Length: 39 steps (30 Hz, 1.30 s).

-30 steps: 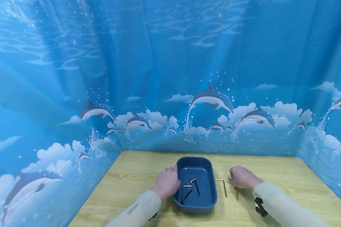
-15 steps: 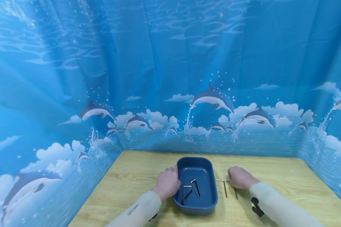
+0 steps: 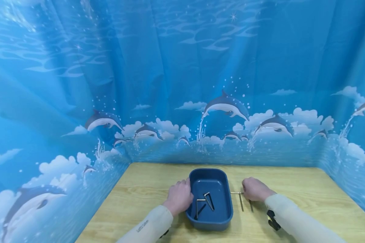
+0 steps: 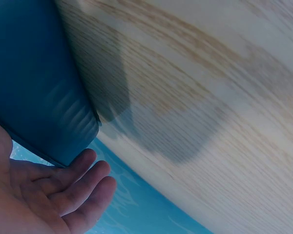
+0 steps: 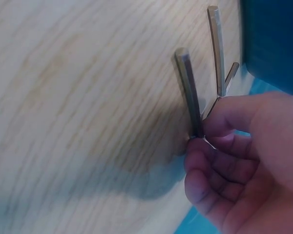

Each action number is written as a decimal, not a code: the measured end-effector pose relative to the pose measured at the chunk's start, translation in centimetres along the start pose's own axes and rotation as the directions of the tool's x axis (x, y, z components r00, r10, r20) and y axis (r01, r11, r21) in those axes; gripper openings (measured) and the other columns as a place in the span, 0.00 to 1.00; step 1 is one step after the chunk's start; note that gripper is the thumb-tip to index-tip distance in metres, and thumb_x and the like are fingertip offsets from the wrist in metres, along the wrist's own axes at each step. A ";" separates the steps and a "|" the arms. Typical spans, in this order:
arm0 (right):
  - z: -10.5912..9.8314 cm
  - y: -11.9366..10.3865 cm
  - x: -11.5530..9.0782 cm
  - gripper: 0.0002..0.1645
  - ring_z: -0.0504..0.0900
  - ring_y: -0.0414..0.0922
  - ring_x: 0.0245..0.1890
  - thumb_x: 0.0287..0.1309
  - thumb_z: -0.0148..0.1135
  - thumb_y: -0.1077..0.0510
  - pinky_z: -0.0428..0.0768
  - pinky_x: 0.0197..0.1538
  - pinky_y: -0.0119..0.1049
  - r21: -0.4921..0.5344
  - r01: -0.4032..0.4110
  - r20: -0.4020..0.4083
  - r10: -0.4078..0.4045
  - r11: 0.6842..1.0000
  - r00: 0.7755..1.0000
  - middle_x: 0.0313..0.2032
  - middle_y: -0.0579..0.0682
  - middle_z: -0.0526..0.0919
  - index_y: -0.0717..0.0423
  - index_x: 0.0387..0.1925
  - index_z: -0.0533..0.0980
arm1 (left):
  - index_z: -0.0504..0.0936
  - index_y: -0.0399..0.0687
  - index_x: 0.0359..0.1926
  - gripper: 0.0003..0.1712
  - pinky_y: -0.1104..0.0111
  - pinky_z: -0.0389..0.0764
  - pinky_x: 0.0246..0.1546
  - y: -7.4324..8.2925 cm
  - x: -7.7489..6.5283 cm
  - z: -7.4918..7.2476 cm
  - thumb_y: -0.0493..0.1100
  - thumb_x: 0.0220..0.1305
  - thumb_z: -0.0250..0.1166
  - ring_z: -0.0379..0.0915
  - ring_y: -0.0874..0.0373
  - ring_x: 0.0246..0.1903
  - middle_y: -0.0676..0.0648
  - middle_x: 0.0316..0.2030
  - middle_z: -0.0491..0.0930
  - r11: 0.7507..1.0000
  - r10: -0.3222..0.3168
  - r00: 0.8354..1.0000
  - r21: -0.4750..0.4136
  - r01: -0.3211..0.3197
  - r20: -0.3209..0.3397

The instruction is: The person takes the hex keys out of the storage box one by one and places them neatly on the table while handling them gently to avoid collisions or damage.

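Note:
My left hand (image 3: 178,197) grips the left wall of a deep blue rectangular bin (image 3: 213,226); in the left wrist view, its fingertips (image 4: 105,187) extend beside the bin's corner. Inside lie two L-shaped metal hex keys, one hex key (image 3: 196,209) to the left and another hex key (image 3: 211,202) overlapping it. Right of the bin, my right hand (image 3: 257,189) pinches a hex key (image 5: 188,92) near its bend, thumb against curled fingers. Close beside it lies another hex key (image 5: 216,48), between the hand and the bin. The fingers hide the held key's short arm.
The light wood-grain table (image 3: 152,182) carries the bin and keys. A blue curtain (image 3: 170,84) printed with dolphins and clouds rises behind the table and along both sides. A dark band (image 3: 273,220) sits at the right wrist.
My right hand has shifted slightly left with its hex key, closing up to the hex key beside the bin. The left hand and bin have stayed in place.

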State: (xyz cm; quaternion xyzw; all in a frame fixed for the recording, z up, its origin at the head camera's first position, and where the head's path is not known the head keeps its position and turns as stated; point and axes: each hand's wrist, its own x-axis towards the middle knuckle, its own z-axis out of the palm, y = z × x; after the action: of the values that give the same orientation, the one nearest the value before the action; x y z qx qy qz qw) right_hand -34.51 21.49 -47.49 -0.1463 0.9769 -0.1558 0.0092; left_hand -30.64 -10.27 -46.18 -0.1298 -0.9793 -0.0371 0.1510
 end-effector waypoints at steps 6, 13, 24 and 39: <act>-0.3 0.0 -0.1 0.12 0.69 0.44 0.20 0.48 0.62 0.72 0.69 0.25 0.38 0.011 0.018 0.007 -0.018 1.000 1.000 0.20 0.49 0.72 0.55 0.21 0.71 | 0.77 0.35 0.61 0.30 0.53 0.83 0.36 0.1 0.0 -0.2 0.45 0.59 0.64 0.82 0.48 0.43 0.42 0.43 0.84 1.000 -0.004 1.000 -0.002 0.004 0.000; -0.3 0.1 -0.1 0.13 0.68 0.43 0.20 0.49 0.59 0.73 0.67 0.25 0.37 0.005 0.029 0.008 -0.029 1.000 1.000 0.19 0.48 0.71 0.54 0.20 0.70 | 0.76 0.35 0.61 0.30 0.54 0.83 0.36 0.1 0.1 -0.1 0.45 0.60 0.63 0.82 0.48 0.42 0.42 0.43 0.84 1.000 0.005 1.000 0.006 -0.005 -0.007; -0.4 0.3 -0.1 0.12 0.68 0.43 0.20 0.53 0.61 0.69 0.67 0.26 0.38 0.010 0.028 0.008 -0.028 1.000 1.000 0.19 0.49 0.72 0.54 0.21 0.70 | 0.76 0.35 0.62 0.30 0.54 0.83 0.36 0.1 0.0 -0.2 0.45 0.60 0.63 0.82 0.48 0.43 0.41 0.44 0.85 1.000 0.013 1.000 0.019 -0.013 -0.005; -2.4 -4.0 -0.8 0.14 0.63 0.41 0.17 0.54 0.61 0.64 0.62 0.23 0.36 -0.052 0.086 -0.090 -0.091 0.995 0.992 0.16 0.45 0.67 0.51 0.18 0.68 | 0.76 0.35 0.62 0.30 0.54 0.83 0.37 0.1 0.0 -0.2 0.45 0.60 0.63 0.82 0.49 0.43 0.42 0.44 0.84 1.000 0.006 1.000 0.016 -0.006 0.003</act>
State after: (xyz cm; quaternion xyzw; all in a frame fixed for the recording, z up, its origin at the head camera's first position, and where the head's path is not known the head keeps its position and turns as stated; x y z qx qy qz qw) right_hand -32.80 18.79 -44.02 -0.1824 0.9722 -0.1393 -0.0462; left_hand -30.57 -10.15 -45.98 -0.1314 -0.9794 -0.0287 0.1509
